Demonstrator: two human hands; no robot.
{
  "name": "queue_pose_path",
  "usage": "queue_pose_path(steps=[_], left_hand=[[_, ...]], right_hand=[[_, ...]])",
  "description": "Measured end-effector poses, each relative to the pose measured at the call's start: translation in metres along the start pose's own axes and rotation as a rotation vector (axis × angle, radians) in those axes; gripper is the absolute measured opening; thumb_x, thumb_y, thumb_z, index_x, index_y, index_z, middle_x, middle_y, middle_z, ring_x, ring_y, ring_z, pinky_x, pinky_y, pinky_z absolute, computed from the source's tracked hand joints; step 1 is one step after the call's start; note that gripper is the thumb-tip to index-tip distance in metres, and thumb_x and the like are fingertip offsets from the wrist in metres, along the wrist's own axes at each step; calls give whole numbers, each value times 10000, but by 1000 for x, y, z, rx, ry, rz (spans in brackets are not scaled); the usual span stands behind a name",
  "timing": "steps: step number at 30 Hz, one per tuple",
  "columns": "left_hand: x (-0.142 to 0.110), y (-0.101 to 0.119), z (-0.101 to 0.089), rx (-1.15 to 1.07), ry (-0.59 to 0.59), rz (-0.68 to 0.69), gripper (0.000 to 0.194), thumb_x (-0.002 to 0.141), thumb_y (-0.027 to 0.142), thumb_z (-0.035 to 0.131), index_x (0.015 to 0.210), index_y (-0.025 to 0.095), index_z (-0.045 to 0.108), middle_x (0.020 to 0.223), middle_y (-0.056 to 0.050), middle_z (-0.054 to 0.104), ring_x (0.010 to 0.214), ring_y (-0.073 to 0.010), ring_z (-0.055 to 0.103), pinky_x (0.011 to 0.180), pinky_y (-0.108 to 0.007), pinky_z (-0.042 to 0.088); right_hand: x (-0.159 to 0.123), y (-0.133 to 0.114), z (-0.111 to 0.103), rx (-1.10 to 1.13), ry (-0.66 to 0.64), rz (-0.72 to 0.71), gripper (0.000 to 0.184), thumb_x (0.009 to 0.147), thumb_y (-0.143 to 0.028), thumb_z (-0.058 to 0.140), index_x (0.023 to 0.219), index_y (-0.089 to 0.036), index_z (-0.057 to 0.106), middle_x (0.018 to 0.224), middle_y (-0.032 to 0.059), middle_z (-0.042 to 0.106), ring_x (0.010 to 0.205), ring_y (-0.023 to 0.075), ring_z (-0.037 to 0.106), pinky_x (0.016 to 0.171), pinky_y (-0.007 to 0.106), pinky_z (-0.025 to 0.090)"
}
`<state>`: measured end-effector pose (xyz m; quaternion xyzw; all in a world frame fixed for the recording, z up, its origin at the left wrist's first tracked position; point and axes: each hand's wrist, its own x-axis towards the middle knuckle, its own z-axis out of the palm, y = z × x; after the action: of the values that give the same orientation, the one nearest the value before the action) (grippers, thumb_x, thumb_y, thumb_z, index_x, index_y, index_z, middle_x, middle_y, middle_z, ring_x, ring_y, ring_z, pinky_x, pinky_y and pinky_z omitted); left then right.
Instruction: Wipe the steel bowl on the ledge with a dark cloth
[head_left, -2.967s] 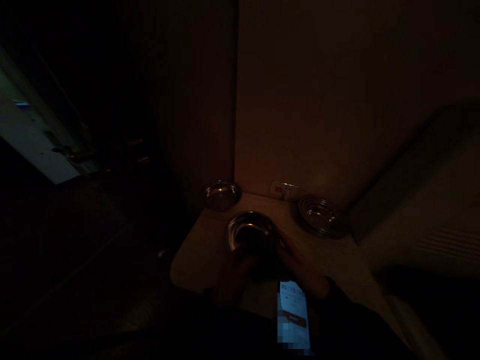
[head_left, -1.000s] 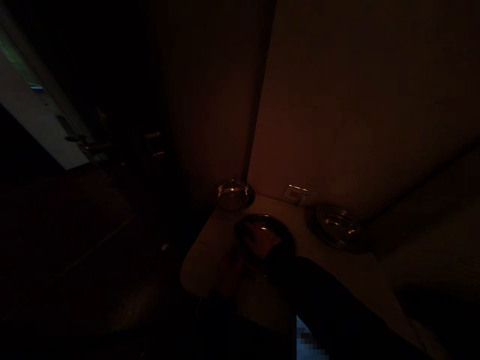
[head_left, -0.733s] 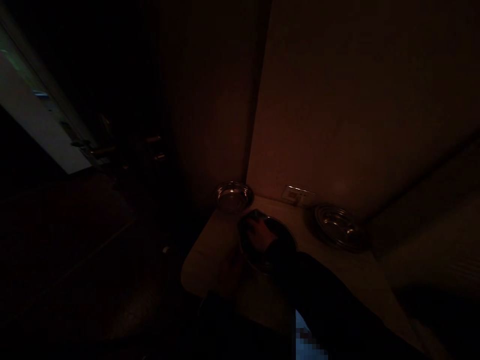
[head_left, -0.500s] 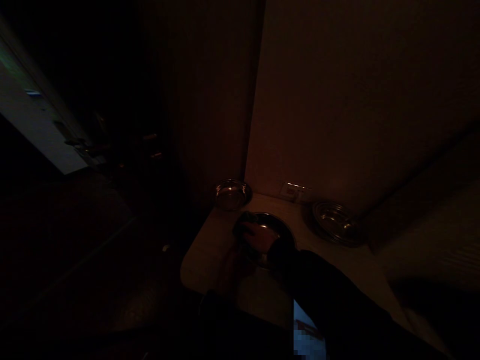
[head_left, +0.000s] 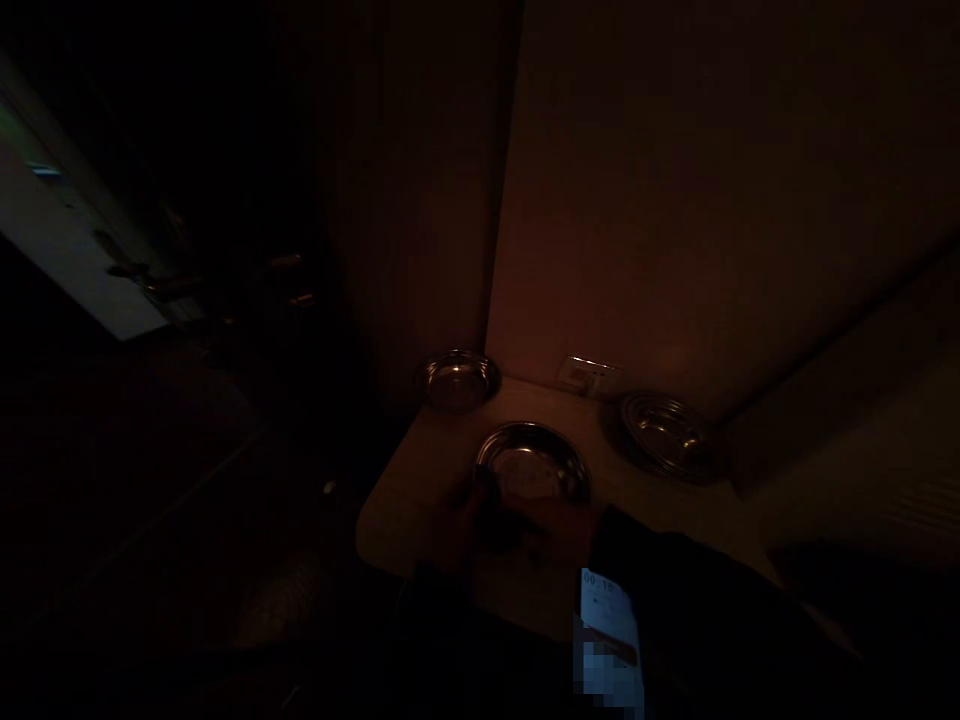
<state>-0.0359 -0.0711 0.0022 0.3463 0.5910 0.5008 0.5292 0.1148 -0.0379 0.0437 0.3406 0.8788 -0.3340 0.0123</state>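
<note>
A round, shiny metal plate (head_left: 536,455) sits near the middle of a small pale table. My right hand (head_left: 562,525), in a dark sleeve, reaches in from the right to the plate's near edge. Its fingers are closed on a dark, soft-looking cloth (head_left: 499,520), which covers the near left part of the rim. My left hand (head_left: 459,515) is beside the cloth and the plate's left edge. Its fingers are too dark to make out, so I cannot tell whether it grips the plate, the cloth or neither.
A metal bowl (head_left: 459,382) stands at the table's back left corner. Stacked metal plates (head_left: 667,435) lie at the back right. A wall socket (head_left: 589,375) is just above the tabletop (head_left: 397,500). A lit phone screen (head_left: 611,620) glows below my right forearm. A door handle (head_left: 161,285) shows at left.
My right hand has moved with the dark cloth from inside the plate toward its near edge, uncovering the plate's middle. My left hand stays near the plate's left side. The view has shifted slightly.
</note>
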Motion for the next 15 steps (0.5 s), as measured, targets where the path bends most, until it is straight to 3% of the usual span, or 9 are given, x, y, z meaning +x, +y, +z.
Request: queue_pose_path(steps=[4, 10, 15], left_hand=[[4, -3, 0, 15, -26, -28, 346, 763, 365, 542, 997, 134, 649, 1003, -81, 675, 915, -219, 619, 758, -303, 484], [2, 0, 0, 143, -3, 36, 361, 783, 373, 500, 1014, 141, 652, 1042, -82, 663, 984, -230, 591, 828, -321, 456], [6, -4, 0, 191, 10, 83, 386, 805, 345, 464, 1062, 108, 626, 1076, -108, 645, 1007, -227, 581, 862, -320, 441]], right_hand=[[-18, 7, -9, -121, -46, 126, 397, 753, -175, 486, 1143, -225, 543, 955, 46, 672, 833, 196, 631, 723, 300, 477], [-22, 21, -9, -143, -161, 105, 285, 727, -129, 505, 961, -216, 644, 906, 33, 680, 830, 193, 627, 714, 285, 468], [16, 20, 3, -309, 67, 80, 323, 754, -179, 530, 1072, -206, 582, 1093, 74, 609, 1008, 217, 556, 843, 327, 427]])
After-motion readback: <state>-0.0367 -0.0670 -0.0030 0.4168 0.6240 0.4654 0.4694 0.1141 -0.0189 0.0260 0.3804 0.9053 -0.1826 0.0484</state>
